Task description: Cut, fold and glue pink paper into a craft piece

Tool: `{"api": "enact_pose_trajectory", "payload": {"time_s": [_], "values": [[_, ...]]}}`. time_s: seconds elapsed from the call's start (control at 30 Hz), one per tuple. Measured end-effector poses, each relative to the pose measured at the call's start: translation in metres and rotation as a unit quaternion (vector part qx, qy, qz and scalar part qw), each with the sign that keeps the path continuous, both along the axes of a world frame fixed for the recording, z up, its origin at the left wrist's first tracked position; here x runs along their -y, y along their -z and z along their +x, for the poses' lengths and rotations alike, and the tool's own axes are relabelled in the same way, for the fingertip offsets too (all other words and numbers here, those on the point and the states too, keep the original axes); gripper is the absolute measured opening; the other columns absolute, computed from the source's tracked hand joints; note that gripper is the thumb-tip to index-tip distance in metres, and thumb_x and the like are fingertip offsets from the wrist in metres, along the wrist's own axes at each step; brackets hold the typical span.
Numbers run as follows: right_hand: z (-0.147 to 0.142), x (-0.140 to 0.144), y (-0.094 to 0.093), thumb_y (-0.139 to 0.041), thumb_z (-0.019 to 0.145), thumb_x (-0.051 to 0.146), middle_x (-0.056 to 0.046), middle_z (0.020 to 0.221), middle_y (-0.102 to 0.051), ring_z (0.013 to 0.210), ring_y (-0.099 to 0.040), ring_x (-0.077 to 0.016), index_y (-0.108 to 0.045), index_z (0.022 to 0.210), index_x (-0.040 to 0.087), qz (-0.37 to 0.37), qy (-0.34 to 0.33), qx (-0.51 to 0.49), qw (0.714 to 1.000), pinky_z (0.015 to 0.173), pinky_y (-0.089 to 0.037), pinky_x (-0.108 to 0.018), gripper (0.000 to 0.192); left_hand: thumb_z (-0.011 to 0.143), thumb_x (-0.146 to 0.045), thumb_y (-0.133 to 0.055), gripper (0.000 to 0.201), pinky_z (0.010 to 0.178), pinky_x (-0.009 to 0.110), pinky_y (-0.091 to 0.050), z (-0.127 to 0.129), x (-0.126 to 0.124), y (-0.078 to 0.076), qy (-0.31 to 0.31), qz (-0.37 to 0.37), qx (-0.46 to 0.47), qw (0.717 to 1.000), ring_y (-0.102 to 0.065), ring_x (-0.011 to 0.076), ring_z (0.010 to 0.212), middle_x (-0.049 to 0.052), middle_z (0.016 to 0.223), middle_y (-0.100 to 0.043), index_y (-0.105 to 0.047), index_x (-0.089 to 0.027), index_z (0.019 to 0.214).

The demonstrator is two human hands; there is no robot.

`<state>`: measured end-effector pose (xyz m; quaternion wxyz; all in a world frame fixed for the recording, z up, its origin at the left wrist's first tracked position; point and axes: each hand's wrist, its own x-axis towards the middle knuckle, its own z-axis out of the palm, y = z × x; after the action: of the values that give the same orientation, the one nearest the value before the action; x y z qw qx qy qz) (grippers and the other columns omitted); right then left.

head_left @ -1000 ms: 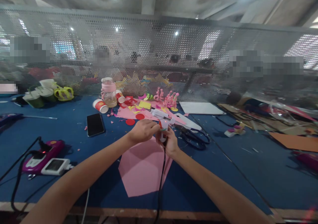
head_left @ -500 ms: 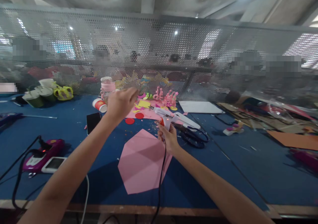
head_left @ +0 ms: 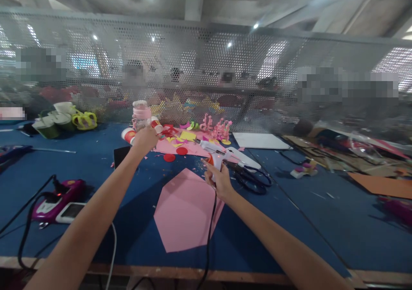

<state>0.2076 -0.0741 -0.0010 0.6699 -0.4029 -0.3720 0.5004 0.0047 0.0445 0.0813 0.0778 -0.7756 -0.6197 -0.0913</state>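
Observation:
My right hand [head_left: 220,180] is closed around the handle of a white glue gun [head_left: 217,150] with an orange trigger, its nozzle towards the far left. A black cord hangs from it across a pink paper sheet [head_left: 183,212] cut with several angled edges. Farther off, my left hand [head_left: 146,139] is lowered between two red-and-white paper cups, one on its side [head_left: 128,135], the other [head_left: 156,125] just beyond my knuckles. Its fingers point away and are hidden, so I cannot tell whether they grip anything. A pink-lidded jar [head_left: 141,112] stands behind.
Red paper discs [head_left: 169,157], coloured scraps [head_left: 187,135] and pink figures [head_left: 220,129] lie ahead. Dark-handled scissors [head_left: 254,180] are right of the glue gun. A phone [head_left: 120,155] and purple power strip [head_left: 59,197] with cables sit left. A perforated metal screen [head_left: 199,67] closes the back.
My left hand has come down and moved left, from above the coloured scraps to beside the paper cups. The second cup now shows. My right hand keeps the glue gun in nearly the same place.

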Motion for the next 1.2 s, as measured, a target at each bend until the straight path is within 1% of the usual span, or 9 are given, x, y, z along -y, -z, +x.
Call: {"api": "enact_pose_trajectory", "payload": {"time_s": [0.13,0.23,0.33,0.43,0.57,0.7,0.8,0.93,1.2], "values": [[0.001,0.001,0.001,-0.069,0.056,0.035,0.012,0.034,-0.04,0.023,-0.029,-0.0029,-0.052,0.076,0.016,0.001,-0.02,-0.013,1.0,0.023,-0.019,-0.014,0.033,0.071,-0.018,-0.057,0.053,0.082,0.034,-0.042,-0.004,-0.001,-0.001,0.049,-0.007,0.006,0.999,-0.052,0.0277,0.104,0.012,0.118,-0.053,-0.044,-0.022,0.122],[0.001,0.001,0.003,-0.069,0.056,0.035,0.012,0.035,-0.041,0.023,-0.03,-0.0038,-0.053,0.076,0.016,0.007,-0.021,-0.007,1.0,0.021,-0.019,-0.014,0.032,0.077,-0.028,-0.051,0.031,0.081,0.034,-0.042,-0.002,0.0,-0.004,0.03,-0.008,0.017,0.999,-0.055,0.0269,0.099,0.013,0.108,-0.059,-0.059,-0.016,0.104],[0.0,0.001,0.006,-0.067,0.058,0.037,0.01,0.035,-0.043,0.024,-0.033,-0.0052,-0.052,0.074,0.017,0.019,-0.003,0.018,1.0,0.021,-0.022,-0.016,0.03,0.082,-0.035,-0.041,0.034,0.078,0.034,-0.043,-0.001,-0.001,-0.006,0.009,-0.006,0.024,1.0,-0.057,0.0262,0.093,0.015,0.098,-0.062,-0.063,-0.012,0.091],[0.0,0.002,0.006,-0.066,0.059,0.04,0.009,0.035,-0.045,0.025,-0.037,-0.0075,-0.051,0.067,0.018,0.048,0.026,0.065,0.996,0.023,-0.027,-0.019,0.028,0.077,-0.024,-0.05,0.029,0.081,0.029,-0.041,-0.003,-0.002,-0.003,0.064,-0.036,0.004,0.997,-0.056,0.022,0.097,0.011,0.104,-0.061,-0.058,-0.016,0.104],[0.002,0.006,0.001,-0.061,0.064,0.043,0.006,0.038,-0.045,0.033,-0.04,-0.0079,-0.05,0.057,0.019,0.119,0.052,0.158,0.979,0.035,-0.037,-0.023,0.028,0.063,-0.014,-0.062,0.053,0.083,0.026,-0.038,-0.006,-0.004,0.0,0.132,-0.086,-0.046,0.986,-0.053,0.022,0.103,0.008,0.112,-0.059,-0.051,-0.021,0.115],[0.004,0.013,-0.002,-0.059,0.067,0.04,0.003,0.042,-0.047,0.04,-0.041,-0.0095,-0.052,0.052,0.019,0.146,0.059,0.257,0.953,0.043,-0.037,-0.025,0.027,0.07,-0.017,-0.052,0.029,0.077,0.024,-0.04,-0.002,-0.002,-0.002,0.146,-0.114,-0.066,0.98,-0.058,0.0205,0.094,0.007,0.1,-0.065,-0.064,-0.02,0.097],[0.002,0.015,0.0,-0.057,0.071,0.034,0.002,0.046,-0.047,0.045,-0.043,-0.0117,-0.053,0.054,0.02,0.167,0.088,0.355,0.916,0.051,-0.04,-0.027,0.023,0.068,-0.019,-0.053,0.019,0.071,0.023,-0.041,0.001,-0.001,-0.004,0.15,-0.168,-0.057,0.973,-0.061,0.018,0.078,0.006,0.082,-0.069,-0.068,-0.019,0.079],[-0.001,0.014,0.005,-0.05,0.076,0.032,-0.007,0.081,-0.054,0.074,-0.054,-0.0193,-0.058,0.083,0.018,0.226,0.163,0.452,0.847,0.069,-0.046,-0.035,0.017,0.066,-0.021,-0.054,0.014,0.064,0.024,-0.044,-0.001,-0.001,-0.004,0.12,-0.291,-0.036,0.949,-0.06,0.0154,0.06,0.005,0.057,-0.065,-0.065,-0.017,0.059],[0.0,0.024,0.005,-0.047,0.077,0.024,-0.011,0.106,-0.044,0.081,-0.054,-0.0181,-0.05,0.114,0.023,0.262,0.223,0.621,0.705,0.06,-0.05,-0.028,0.037,0.065,-0.025,-0.054,0.023,0.052,0.026,-0.046,-0.009,-0.007,0.001,0.067,-0.368,-0.018,0.927,-0.054,0.0153,0.044,0.005,0.038,-0.055,-0.061,-0.015,0.045]]}}
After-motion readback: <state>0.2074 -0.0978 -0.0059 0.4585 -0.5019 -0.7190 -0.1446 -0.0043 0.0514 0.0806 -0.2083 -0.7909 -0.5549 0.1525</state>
